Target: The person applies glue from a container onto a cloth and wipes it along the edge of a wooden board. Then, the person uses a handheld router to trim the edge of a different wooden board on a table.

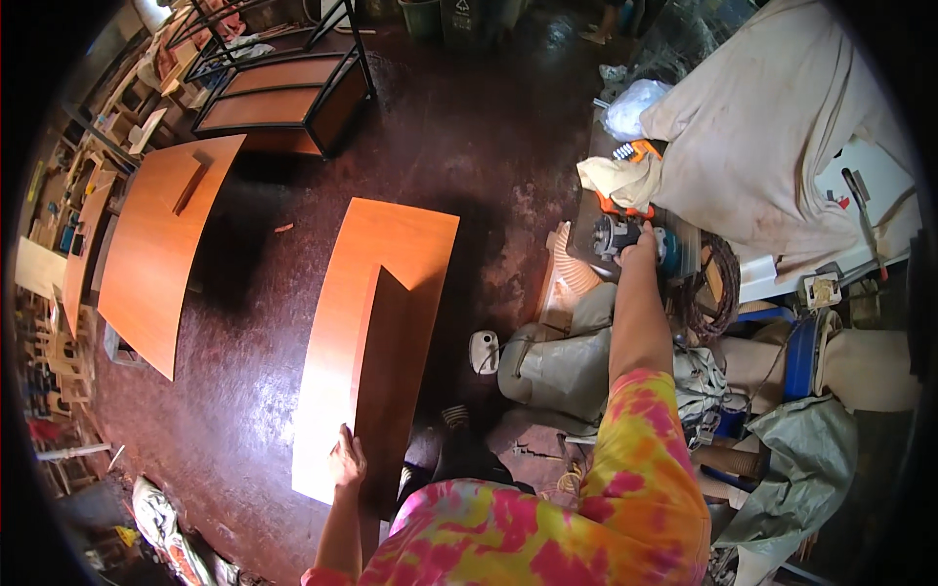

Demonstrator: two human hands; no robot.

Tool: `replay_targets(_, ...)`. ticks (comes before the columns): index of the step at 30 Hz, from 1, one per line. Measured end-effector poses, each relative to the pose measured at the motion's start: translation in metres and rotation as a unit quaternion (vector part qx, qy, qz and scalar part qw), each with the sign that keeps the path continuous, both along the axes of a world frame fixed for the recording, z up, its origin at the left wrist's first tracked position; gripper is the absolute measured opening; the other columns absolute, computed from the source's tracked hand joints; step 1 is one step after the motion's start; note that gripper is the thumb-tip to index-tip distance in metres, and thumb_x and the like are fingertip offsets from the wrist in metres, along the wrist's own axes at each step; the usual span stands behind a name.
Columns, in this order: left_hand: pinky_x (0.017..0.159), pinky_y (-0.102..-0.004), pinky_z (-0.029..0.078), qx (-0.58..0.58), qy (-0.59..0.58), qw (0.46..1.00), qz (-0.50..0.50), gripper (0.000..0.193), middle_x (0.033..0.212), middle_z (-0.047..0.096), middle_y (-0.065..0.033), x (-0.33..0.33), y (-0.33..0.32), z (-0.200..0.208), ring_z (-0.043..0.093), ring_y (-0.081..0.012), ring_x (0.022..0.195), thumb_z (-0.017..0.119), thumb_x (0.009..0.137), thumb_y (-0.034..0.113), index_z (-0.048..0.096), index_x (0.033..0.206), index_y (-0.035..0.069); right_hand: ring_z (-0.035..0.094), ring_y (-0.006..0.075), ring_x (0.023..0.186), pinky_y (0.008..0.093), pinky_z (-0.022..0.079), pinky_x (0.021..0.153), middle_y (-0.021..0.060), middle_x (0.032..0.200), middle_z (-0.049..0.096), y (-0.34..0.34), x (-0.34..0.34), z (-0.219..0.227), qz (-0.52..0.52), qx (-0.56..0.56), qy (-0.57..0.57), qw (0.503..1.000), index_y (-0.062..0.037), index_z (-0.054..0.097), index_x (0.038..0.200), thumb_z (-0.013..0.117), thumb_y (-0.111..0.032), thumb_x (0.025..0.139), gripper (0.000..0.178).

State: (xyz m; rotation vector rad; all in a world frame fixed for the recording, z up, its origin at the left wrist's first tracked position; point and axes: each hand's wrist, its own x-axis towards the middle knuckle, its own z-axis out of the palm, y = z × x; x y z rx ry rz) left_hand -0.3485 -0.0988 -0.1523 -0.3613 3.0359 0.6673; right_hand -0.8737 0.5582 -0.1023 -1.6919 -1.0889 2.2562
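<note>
My left hand point(347, 461) is at the near end of an orange-brown wooden board assembly point(337, 293), its fingers bent over the top edge of the upright board point(391, 361). This upright board stands along a wider flat panel. My right arm stretches far to the right, and my right hand point(639, 248) is closed around a grey and teal power tool point(616, 236) among clutter. The hand and nearby things partly hide the tool. Beside it are orange-handled tools point(625, 207), a cream cloth point(620, 179) and a coiled dark hose or cable point(718, 288).
Another orange panel point(161, 254) with a small wooden strip lies at left. Behind it stands a black metal frame point(342, 88) with brown panels. A draped beige cloth point(782, 127), grey sheeting point(557, 366) and a white box point(484, 352) crowd the right side.
</note>
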Motion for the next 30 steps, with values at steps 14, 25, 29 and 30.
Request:
replay_targets(14,0.08,-0.054,0.06,-0.013,0.006,1.0,0.013,0.043,0.107,0.071,-0.0351,0.004,0.005,-0.005,0.072,-0.0513,0.092,0.053,0.106,0.015,0.05,0.141,-0.009,0.049,0.0246,0.102,0.0479,0.042,0.109,0.007,0.111,0.048,-0.022,0.064,0.011,-0.009,0.084,0.023,0.996,-0.0068,0.057,0.128,0.083,-0.063,0.079,0.079)
replay_targets(25,0.077,-0.054,0.06,-0.014,0.042,0.999,0.004,0.042,0.105,0.072,-0.0354,0.004,0.004,-0.009,0.072,-0.0507,0.089,0.055,0.105,0.013,0.052,0.141,-0.008,0.058,0.0231,0.109,0.047,0.045,0.107,0.0067,0.122,0.06,-0.005,0.088,-0.006,0.015,0.072,0.086,0.994,-0.0061,0.056,0.136,0.082,-0.062,0.082,0.082)
replay_targets(29,0.073,-0.0534,0.061,-0.013,0.007,1.0,0.02,0.043,0.101,0.072,-0.0341,0.004,0.003,-0.01,0.073,-0.0494,0.084,0.057,0.103,0.012,0.052,0.14,-0.009,0.057,0.025,0.112,0.0504,0.04,0.111,0.0094,0.139,0.055,-0.002,0.092,-0.01,0.047,0.078,0.092,0.992,-0.007,0.051,0.148,0.081,-0.062,0.084,0.09)
replay_targets(30,0.073,-0.0534,0.061,-0.015,0.006,1.0,0.021,0.043,0.101,0.072,-0.0341,0.004,0.004,-0.012,0.073,-0.0494,0.084,0.057,0.103,0.012,0.052,0.14,-0.009,0.055,0.026,0.121,0.0506,0.041,0.111,0.0095,0.14,0.055,0.001,0.092,-0.01,0.049,0.084,0.089,0.991,-0.0063,0.049,0.149,0.08,-0.063,0.085,0.091)
